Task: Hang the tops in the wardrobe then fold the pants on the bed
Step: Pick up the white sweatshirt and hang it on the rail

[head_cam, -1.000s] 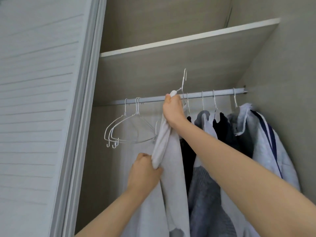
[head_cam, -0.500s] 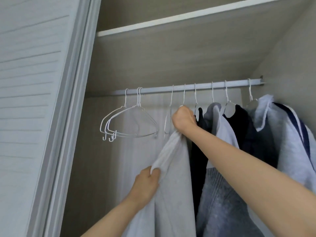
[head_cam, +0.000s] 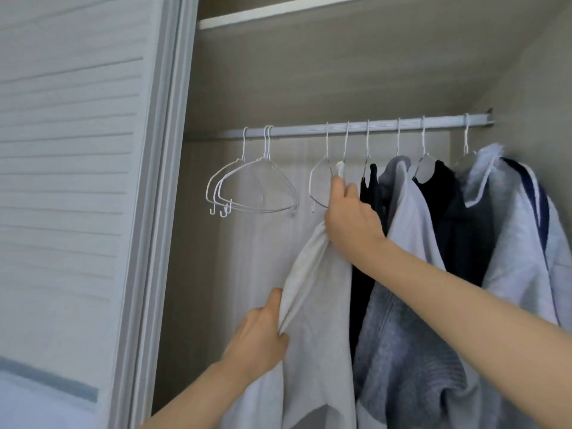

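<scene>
Hook of the hanger carrying the pale grey top [head_cam: 315, 320] now sits over the wardrobe rail [head_cam: 356, 129]; 1 s ago it was still lifted above the rail in the right hand, and 0.5 s ago it had just dropped on. Right hand [head_cam: 349, 218] has come down w/ it and now grips the bunched shoulder fabric right below the hanger neck, fingers curled round the cloth, thumb up beside a small white fold of collar. Left hand [head_cam: 263, 339] is lower than before, still pinching the top's left edge approx. mid-height, fingers closed on a fold.

Top hangs w/ its long axis roughly vertical, neck end up at the rail, hem end running down out of view at the bottom edge. Upper part is gathered into a narrow twist slanting up-right toward the right hand; below that it spreads wider.

Position: on the rail between the three empty white hangers [head_cam: 250, 187] to the left and a black garment [head_cam: 368, 193] touching it on the right. Further right: a grey top [head_cam: 405, 243], a dark top [head_cam: 445, 205], then a white jacket w/ navy stripe [head_cam: 520, 230] near the wardrobe side wall. Slatted door [head_cam: 71, 181] stands at left.
</scene>
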`<state>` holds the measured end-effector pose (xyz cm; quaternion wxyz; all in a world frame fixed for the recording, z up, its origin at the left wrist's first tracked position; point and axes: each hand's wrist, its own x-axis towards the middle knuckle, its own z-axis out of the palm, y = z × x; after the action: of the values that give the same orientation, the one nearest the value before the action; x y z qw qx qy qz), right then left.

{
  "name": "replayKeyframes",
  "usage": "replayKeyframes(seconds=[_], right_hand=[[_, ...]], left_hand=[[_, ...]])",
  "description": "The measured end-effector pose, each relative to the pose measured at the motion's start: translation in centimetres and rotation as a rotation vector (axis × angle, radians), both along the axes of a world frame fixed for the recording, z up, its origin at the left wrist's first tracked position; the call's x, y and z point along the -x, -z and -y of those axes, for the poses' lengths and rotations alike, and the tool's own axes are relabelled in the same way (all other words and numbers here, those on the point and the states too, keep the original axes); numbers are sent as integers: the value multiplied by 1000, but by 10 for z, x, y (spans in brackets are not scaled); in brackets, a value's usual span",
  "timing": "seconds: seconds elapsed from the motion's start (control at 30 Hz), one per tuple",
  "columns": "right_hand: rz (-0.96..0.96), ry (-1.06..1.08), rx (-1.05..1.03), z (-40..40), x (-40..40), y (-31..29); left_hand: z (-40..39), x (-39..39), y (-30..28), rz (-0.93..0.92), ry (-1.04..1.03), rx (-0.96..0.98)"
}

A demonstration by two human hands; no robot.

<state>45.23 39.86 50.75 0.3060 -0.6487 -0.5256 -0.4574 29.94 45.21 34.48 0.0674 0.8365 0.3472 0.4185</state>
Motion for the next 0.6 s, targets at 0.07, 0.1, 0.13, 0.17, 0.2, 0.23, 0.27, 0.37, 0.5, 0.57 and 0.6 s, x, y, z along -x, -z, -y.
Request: replayKeyframes(seconds=[0.07,0.1,0.13,0.17,0.2,0.23,0.27,0.37,0.5,0.57,0.6], right_hand=[[45,-23,75,12,13,20],[67,-38,120,17,19,29],[85,-56,164,22,26,40],[101,-74,193,27,31,48],[110,-96,219,33,38,59],[119,-120,239,39,44,69],[131,-144,260,45,49,76],[135,-234,334,65,67,98],[100,-404,368,86,90,123],[113,-523,363,97,104,140],[120,-586,367,102,110,148]], left_hand=[[7,7,13,51,-8,43],[10,9,18,77,-13,61],[15,13,26,92,-15,84],[19,16,31,104,-9,109],[25,22,39,118,-4,147],[31,27,46,131,4,183],[36,32,52,145,12,215],[60,54,69,131,-10,252],[103,93,89,58,-110,246],[134,117,99,36,-177,246],[149,128,104,30,-210,252]])
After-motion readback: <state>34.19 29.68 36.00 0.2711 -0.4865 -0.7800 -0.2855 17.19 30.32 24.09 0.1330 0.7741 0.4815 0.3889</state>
